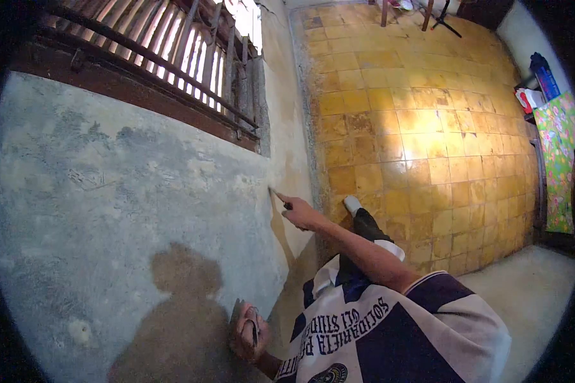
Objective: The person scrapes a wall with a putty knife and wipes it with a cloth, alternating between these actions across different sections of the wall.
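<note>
My right hand (302,214) is closed around the dark handle of a small scraper-like tool (280,195). Its thin blade reaches the plastered wall (191,185) just below the window's lower right corner. At the bottom of the view, my left hand (250,335) is close to the wall, its fingers curled around a dark, thin-edged object (254,329) that I cannot make out. A shadow of my head and body falls on the wall between the hand and the left side.
A barred, slatted window (153,48) with a brown frame is at upper left. Yellow floor tiles (421,134) stretch to the right, with my foot (352,204) on them. A flowered green cloth (559,159) and a blue item (545,80) are along the far right.
</note>
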{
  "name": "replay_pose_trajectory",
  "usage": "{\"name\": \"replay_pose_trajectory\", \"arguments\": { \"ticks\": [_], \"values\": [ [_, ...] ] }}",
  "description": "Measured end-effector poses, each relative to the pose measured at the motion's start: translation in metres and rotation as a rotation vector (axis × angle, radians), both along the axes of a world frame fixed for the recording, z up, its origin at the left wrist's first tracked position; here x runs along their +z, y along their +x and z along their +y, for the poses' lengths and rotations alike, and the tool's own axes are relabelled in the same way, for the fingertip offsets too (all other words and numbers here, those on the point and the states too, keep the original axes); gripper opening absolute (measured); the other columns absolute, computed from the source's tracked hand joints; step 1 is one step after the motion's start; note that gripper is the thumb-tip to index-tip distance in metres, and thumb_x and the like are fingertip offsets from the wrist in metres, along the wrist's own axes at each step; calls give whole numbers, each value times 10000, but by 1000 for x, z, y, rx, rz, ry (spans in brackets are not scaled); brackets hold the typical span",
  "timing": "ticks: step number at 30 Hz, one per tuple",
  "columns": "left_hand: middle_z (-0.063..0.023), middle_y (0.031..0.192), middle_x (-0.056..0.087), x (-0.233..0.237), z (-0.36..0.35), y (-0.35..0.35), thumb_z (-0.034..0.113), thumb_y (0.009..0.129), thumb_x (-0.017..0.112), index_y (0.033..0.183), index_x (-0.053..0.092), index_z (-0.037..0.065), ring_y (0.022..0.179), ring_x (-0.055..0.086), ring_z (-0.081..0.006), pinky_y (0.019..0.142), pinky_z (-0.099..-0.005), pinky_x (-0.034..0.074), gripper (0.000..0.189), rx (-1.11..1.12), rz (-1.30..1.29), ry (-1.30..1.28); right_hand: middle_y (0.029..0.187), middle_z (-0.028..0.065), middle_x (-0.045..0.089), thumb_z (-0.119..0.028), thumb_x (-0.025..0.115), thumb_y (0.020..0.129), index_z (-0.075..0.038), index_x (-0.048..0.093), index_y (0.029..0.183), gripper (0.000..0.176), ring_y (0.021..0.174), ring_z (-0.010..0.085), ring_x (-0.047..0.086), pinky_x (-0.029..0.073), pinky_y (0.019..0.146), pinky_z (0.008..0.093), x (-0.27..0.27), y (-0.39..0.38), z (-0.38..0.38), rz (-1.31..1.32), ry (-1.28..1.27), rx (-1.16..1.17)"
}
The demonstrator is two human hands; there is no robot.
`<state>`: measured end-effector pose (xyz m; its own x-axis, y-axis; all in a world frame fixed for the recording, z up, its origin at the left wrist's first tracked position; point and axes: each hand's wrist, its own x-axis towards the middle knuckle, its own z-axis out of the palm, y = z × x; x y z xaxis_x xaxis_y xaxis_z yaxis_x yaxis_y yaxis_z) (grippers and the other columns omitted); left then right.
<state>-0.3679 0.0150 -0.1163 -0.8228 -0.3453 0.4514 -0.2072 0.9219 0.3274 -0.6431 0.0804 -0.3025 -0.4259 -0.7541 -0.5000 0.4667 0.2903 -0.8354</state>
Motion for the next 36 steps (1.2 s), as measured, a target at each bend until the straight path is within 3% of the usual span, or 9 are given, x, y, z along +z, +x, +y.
{"name": "replay_pose_trajectory", "arguments": {
  "ticks": [6, 12, 18, 21, 23, 26, 31, 33, 36],
  "values": [
    [-165, 964, 697, 11, 2, 8, 186, 863, 660, 864, 645, 31, 761, 706, -260, 606, -343, 570, 156, 102, -146, -25, 555, 8, 439, -74, 515, 841, -184, 208, 1506, 740, 409, 122, 413, 355, 376, 296, -36, -17, -22, -57, -48, -133],
    [-185, 952, 692, 5, -3, 6, 183, 882, 633, 909, 612, -8, 788, 701, -304, 619, -365, 571, 194, 11, -101, -15, 582, -16, 414, -54, 491, 835, -234, 242, 1498, 731, 409, 98, 385, 359, 394, 260, -21, -2, 4, -67, -4, 28],
    [-204, 937, 687, 6, 1, 5, 167, 881, 634, 977, 563, -11, 809, 698, -323, 662, -365, 575, 215, 20, -156, -21, 565, -59, 395, -57, 498, 830, -293, 305, 1472, 711, 412, 77, 354, 346, 394, 238, -10, 3, 36, -395, -195, 167],
    [-220, 1006, 648, 7, -1, 19, 172, 896, 572, 1111, 535, -88, 891, 659, -315, 777, -377, 536, 340, 35, -252, 158, 654, -1, 455, -47, 525, 790, -248, 322, 1470, 738, 415, 93, 398, 373, 366, 257, -26, 11, 30, -376, -170, 146],
    [-211, 1011, 649, 5, 0, 18, 166, 891, 577, 1122, 534, -73, 888, 658, -312, 773, -383, 534, 335, 20, -204, 207, 600, -15, 442, -53, 527, 812, -260, 309, 1474, 727, 409, 96, 389, 359, 367, 270, 3, 12, 22, -129, -73, 67],
    [-171, 949, 693, 6, -1, 7, 138, 864, 654, 1030, 551, 45, 798, 696, -307, 647, -379, 568, 216, -30, -105, 69, 585, -8, 448, -82, 527, 811, -220, 287, 1483, 727, 410, 108, 407, 374, 371, 278, 2, 11, 8, -41, -10, 103],
    [-136, 947, 698, -5, -10, 25, 114, 843, 680, 1021, 570, 74, 781, 699, -270, 617, -346, 564, 212, -10, -417, -236, 606, 21, 484, -100, 522, 817, -195, 253, 1493, 734, 414, 125, 430, 384, 373, 299, -72, -9, -31, -8, 14, -117],
    [-135, 949, 698, -42, -30, 40, 111, 838, 683, 990, 591, 68, 798, 700, -264, 630, -347, 566, 183, -193, -81, -220, 595, 25, 479, -54, 504, 825, -216, 227, 1501, 748, 403, 122, 413, 361, 357, 296, -95, -28, -55, -108, 3, -230],
    [-196, 939, 668, -12, -11, 27, 128, 856, 634, 928, 597, -34, 847, 674, -324, 726, -391, 561, 180, -114, -55, -70, 592, 11, 480, -61, 514, 831, -203, 240, 1498, 735, 406, 117, 415, 353, 354, 286, -52, -15, -37, -37, -10, -202]
  ]
}}
